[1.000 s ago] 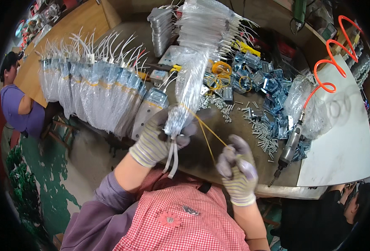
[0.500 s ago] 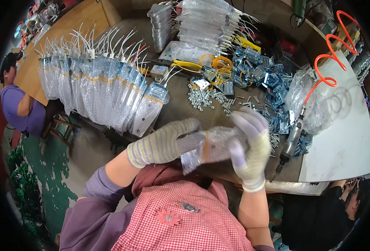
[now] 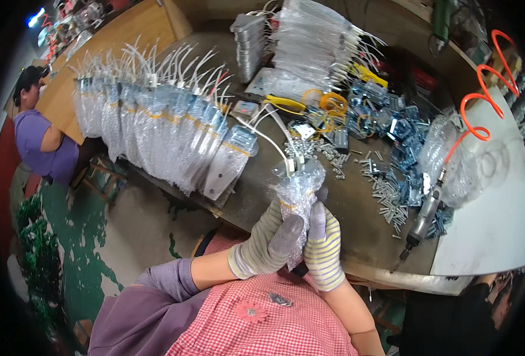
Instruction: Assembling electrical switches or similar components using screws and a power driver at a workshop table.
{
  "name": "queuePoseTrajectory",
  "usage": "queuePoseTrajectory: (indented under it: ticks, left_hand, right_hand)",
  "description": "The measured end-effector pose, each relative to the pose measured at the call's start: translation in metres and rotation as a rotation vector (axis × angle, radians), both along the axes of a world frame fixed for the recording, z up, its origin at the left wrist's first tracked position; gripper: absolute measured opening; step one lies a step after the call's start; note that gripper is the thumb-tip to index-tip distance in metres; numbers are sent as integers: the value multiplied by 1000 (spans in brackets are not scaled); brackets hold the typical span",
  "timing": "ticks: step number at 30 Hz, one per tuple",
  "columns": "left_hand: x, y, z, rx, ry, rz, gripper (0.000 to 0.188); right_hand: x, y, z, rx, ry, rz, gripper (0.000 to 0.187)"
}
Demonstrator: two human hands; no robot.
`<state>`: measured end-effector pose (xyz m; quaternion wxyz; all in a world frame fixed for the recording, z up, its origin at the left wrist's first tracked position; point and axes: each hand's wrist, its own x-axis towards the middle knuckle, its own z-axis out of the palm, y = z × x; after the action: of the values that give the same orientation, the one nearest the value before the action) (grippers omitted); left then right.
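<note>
Both of my hands wear striped knit gloves and hold a bubble-wrapped part [image 3: 301, 193] upright in front of my apron, at the table edge. White wires with connectors stick out of its top, and a yellow rubber band goes round the wrap. My left hand [image 3: 268, 240] is closed on the wrap from the left, thumb along its front. My right hand [image 3: 325, 246] closes on it from the right; some of its fingers are hidden behind. To the left, a row of similar wrapped parts [image 3: 156, 136] leans together, wires up.
Small nuts [image 3: 339, 159], loose screws [image 3: 387, 196] and blue metal brackets [image 3: 405, 139] lie right of centre, near rubber bands [image 3: 333, 104]. A power screwdriver [image 3: 425, 213] on an orange coiled hose [image 3: 482, 104] rests by a white board [image 3: 494, 213]. Wrapped parts [image 3: 313, 53] are stacked behind. A person [image 3: 46, 136] sits far left.
The wrapped part has turned from lying sideways to upright, wires pointing away from me. My right hand has come down and in beside my left. The view has shifted slightly.
</note>
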<state>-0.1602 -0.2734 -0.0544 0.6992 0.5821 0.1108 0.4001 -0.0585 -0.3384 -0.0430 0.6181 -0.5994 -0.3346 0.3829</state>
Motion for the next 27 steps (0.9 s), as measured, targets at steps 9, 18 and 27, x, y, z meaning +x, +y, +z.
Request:
queuePoseTrajectory:
  ticks: [9,18,27]
  left_hand:
    - [-20,92,51,935,1454,852,72]
    - [-23,98,13,1148,1582,887,73]
    - [61,143,73,1369,1049,800,53]
  right_hand:
    - [62,-15,-9,-114,-401,-151,8]
    - [64,-17,-15,-51,-543,-93,5]
    - [71,-20,-19,43,-592,-68,5]
